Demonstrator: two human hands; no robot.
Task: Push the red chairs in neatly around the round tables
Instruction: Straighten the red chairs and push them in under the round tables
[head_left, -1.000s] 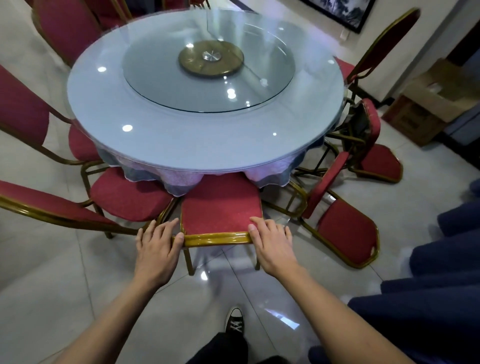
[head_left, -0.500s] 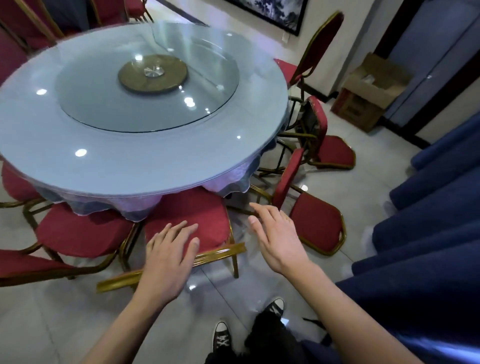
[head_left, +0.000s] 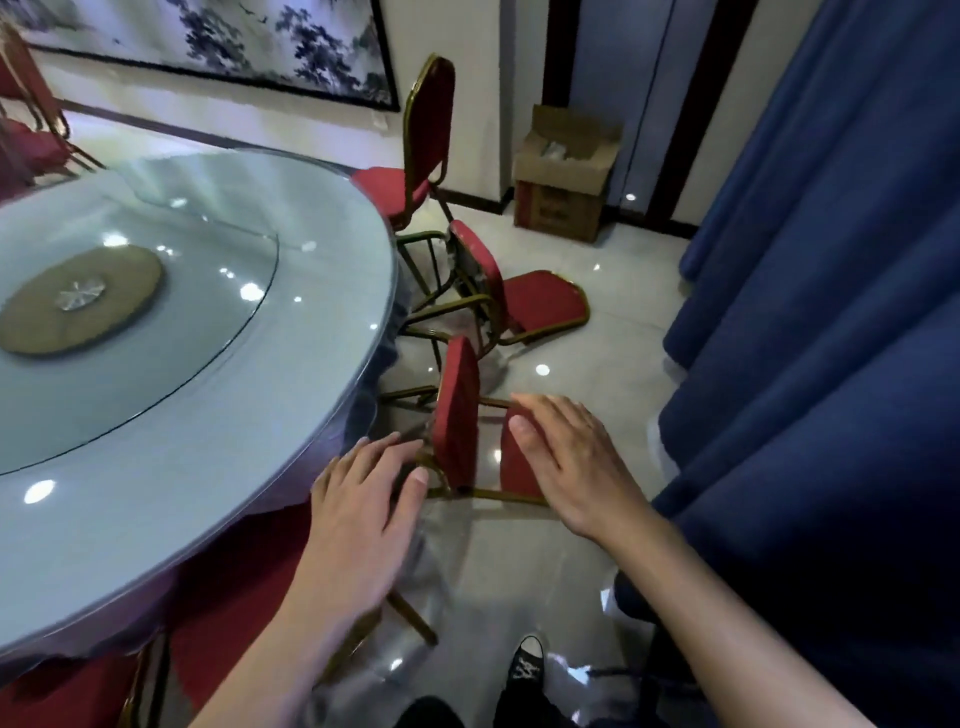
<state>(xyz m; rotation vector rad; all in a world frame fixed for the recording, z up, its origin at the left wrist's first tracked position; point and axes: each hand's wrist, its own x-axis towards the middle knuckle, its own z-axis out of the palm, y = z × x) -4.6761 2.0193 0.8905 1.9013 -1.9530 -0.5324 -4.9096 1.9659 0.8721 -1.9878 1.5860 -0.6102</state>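
Now both hands — left hand (head_left: 358, 499), right hand (head_left: 574, 457) — hover over a tipped chair (head_left: 460, 415).

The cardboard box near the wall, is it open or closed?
Open. The cardboard box has its top flaps raised, and pale contents show inside.

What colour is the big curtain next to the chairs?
Dark blue. The curtain fills the right side of the head view.

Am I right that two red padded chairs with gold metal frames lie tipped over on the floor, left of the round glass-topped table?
Not quite. The two tipped red chairs lie right of the round glass-topped table, not left, as the head view shows.
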